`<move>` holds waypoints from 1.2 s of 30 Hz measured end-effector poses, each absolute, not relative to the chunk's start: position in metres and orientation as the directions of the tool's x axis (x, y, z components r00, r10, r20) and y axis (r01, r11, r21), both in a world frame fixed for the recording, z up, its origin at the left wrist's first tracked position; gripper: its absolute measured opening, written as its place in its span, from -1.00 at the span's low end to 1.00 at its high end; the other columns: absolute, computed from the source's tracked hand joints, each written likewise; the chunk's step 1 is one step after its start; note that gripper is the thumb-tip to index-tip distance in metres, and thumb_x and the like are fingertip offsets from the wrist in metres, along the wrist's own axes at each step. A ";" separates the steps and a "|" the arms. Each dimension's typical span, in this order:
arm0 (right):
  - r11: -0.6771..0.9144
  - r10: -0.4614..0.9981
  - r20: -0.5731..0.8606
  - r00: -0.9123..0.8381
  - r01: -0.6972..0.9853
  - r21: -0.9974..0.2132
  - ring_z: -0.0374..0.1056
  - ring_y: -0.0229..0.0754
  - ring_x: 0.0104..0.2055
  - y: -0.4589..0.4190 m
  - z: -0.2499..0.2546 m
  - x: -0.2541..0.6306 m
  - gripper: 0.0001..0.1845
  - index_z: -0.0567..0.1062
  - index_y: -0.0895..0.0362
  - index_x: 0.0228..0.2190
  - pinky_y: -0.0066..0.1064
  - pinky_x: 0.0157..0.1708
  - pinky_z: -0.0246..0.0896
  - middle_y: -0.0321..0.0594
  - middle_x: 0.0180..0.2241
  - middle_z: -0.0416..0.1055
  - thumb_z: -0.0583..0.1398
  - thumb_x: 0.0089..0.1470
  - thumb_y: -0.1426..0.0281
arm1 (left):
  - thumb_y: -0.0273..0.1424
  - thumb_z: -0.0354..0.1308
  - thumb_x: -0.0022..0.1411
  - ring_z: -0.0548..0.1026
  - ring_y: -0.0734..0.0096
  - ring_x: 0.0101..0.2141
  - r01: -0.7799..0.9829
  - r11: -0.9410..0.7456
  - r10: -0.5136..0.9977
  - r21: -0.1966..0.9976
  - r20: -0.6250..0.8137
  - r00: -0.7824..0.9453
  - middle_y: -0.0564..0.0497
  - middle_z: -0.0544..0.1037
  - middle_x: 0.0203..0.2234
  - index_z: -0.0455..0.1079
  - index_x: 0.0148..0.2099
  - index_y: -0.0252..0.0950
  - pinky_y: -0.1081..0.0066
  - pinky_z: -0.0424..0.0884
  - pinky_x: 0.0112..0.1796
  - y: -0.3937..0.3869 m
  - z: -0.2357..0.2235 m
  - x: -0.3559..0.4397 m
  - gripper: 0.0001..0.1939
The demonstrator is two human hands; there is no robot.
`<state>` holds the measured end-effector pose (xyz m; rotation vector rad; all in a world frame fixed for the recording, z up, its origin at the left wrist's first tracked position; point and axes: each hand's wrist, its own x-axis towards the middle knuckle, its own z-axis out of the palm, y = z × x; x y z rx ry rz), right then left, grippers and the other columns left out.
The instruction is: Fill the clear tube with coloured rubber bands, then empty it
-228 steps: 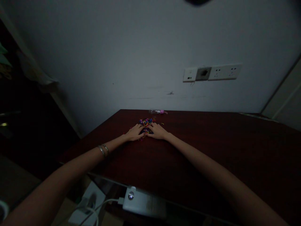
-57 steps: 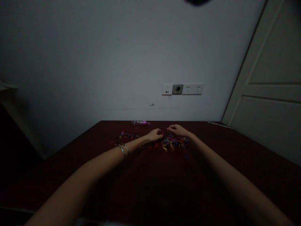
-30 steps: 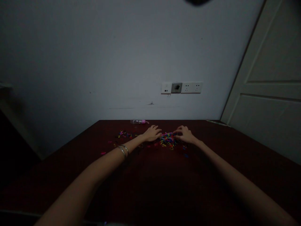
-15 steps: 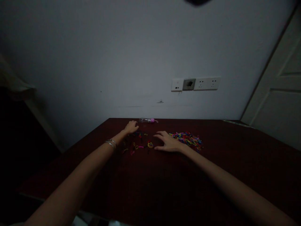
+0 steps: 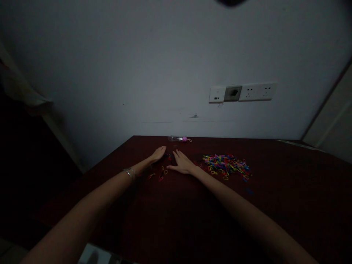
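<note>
My right hand (image 5: pixel 182 163) lies low over the dark red table (image 5: pixel 178 216), thumb apart from the stretched fingers, some small bands hidden behind or under it. Facing it from the left is my left hand (image 5: pixel 159 154), its fingers stretched out and close together on the tabletop. Between the two hands sit a few small coloured rubber bands (image 5: pixel 169 157). Loose rubber bands (image 5: pixel 161 176) are scattered nearer to me, pink and yellow among them. To the right of my right hand spreads a large multicoloured pile of rubber bands (image 5: pixel 227 165). Neither hand visibly holds anything.
A clear tube with a pink cap (image 5: pixel 178 139) and a loop lies at the table's back edge. Behind it rises a pale wall (image 5: pixel 165 73) with a row of sockets (image 5: pixel 243 92). A white object (image 5: pixel 95 254) shows below the front edge.
My right hand has moved left, closer to my left hand, and now covers where some loose bands lay. The pile is more fully uncovered. The camera view has shifted slightly.
</note>
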<state>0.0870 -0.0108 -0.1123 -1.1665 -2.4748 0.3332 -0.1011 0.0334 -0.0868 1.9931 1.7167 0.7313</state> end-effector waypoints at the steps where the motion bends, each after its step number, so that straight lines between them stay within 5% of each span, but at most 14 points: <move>1: 0.617 0.785 0.239 -0.571 0.693 -0.372 -0.33 0.14 0.28 -0.006 -0.113 0.083 0.16 -0.07 0.39 0.20 -0.12 0.19 -0.33 0.23 0.24 -0.25 -0.05 -0.16 -0.25 | -0.32 -0.26 0.25 0.31 0.33 0.01 0.744 -0.159 0.987 0.649 0.120 0.106 -0.11 0.41 -0.03 0.32 -0.06 -0.34 0.39 0.18 0.00 0.030 -0.085 -0.097 -0.60; 7: 0.575 0.816 0.221 -0.534 0.717 -0.393 -0.32 0.13 0.28 0.022 -0.113 0.067 0.11 -0.08 0.37 0.20 -0.13 0.18 -0.36 0.21 0.24 -0.26 -0.07 -0.11 -0.23 | -0.33 -0.23 0.23 0.47 0.39 -0.29 0.476 -0.043 0.998 0.878 0.017 0.059 -0.14 0.50 -0.26 0.30 -0.08 -0.37 0.46 0.38 -0.34 0.016 -0.072 -0.093 -0.63; 14: 0.615 0.778 0.204 -0.594 0.653 -0.443 -0.06 0.03 0.22 0.028 -0.101 0.065 -0.18 0.16 0.20 0.14 -0.07 0.16 -0.29 0.04 0.18 0.06 -0.11 0.04 -0.11 | -0.37 -0.13 0.15 0.43 0.48 -0.51 0.471 -0.045 0.998 0.881 0.018 0.061 -0.09 0.49 -0.47 0.35 -0.24 -0.39 0.54 0.30 -0.55 -0.002 -0.047 -0.116 -0.72; 20: 0.699 0.650 0.317 -0.690 0.382 -0.604 0.29 -0.07 -0.02 0.007 -0.096 0.073 -0.43 0.44 0.19 -0.10 -0.28 -0.02 0.12 -0.05 -0.05 0.39 0.08 0.01 0.04 | -0.41 0.01 0.03 0.41 0.45 -0.47 0.734 -0.005 0.992 0.679 0.098 -0.083 -0.04 0.49 -0.47 0.41 -0.35 -0.36 0.56 0.27 -0.56 0.006 -0.052 -0.164 -0.81; 27: 0.441 0.759 0.254 -0.599 0.187 -0.878 0.41 -0.15 -0.26 0.015 -0.087 0.074 -0.70 0.54 0.25 -0.34 -0.34 -0.18 0.26 -0.10 -0.33 0.52 0.12 -0.04 0.32 | -0.44 0.10 -0.04 0.41 0.19 -0.18 0.920 0.019 0.984 0.391 0.155 -0.086 -0.14 0.51 -0.30 0.44 -0.31 -0.33 0.37 0.29 -0.17 0.012 -0.057 -0.192 -0.81; 32: 0.479 0.848 0.329 -0.416 0.334 -0.812 0.37 -0.15 -0.14 0.039 -0.088 0.071 -0.70 0.53 0.20 -0.27 -0.33 -0.10 0.20 -0.13 -0.21 0.49 0.06 0.03 0.37 | -0.40 0.03 0.03 0.26 0.03 0.03 0.988 0.153 0.987 -0.008 -0.050 -0.153 -0.26 0.34 0.00 0.24 0.05 -0.37 0.20 0.21 -0.05 0.009 -0.057 -0.172 -0.52; 36: 0.587 0.800 0.295 -0.522 0.579 -0.566 0.30 -0.13 -0.03 0.047 -0.093 0.057 -0.62 0.46 0.23 -0.14 -0.36 -0.03 0.13 -0.06 -0.07 0.40 -0.04 0.15 0.35 | -0.53 0.03 -0.02 0.31 0.20 0.02 1.000 0.008 0.977 -0.026 -0.215 -0.013 -0.21 0.34 0.03 0.21 0.09 -0.39 0.38 0.20 -0.01 -0.002 -0.061 -0.140 -0.45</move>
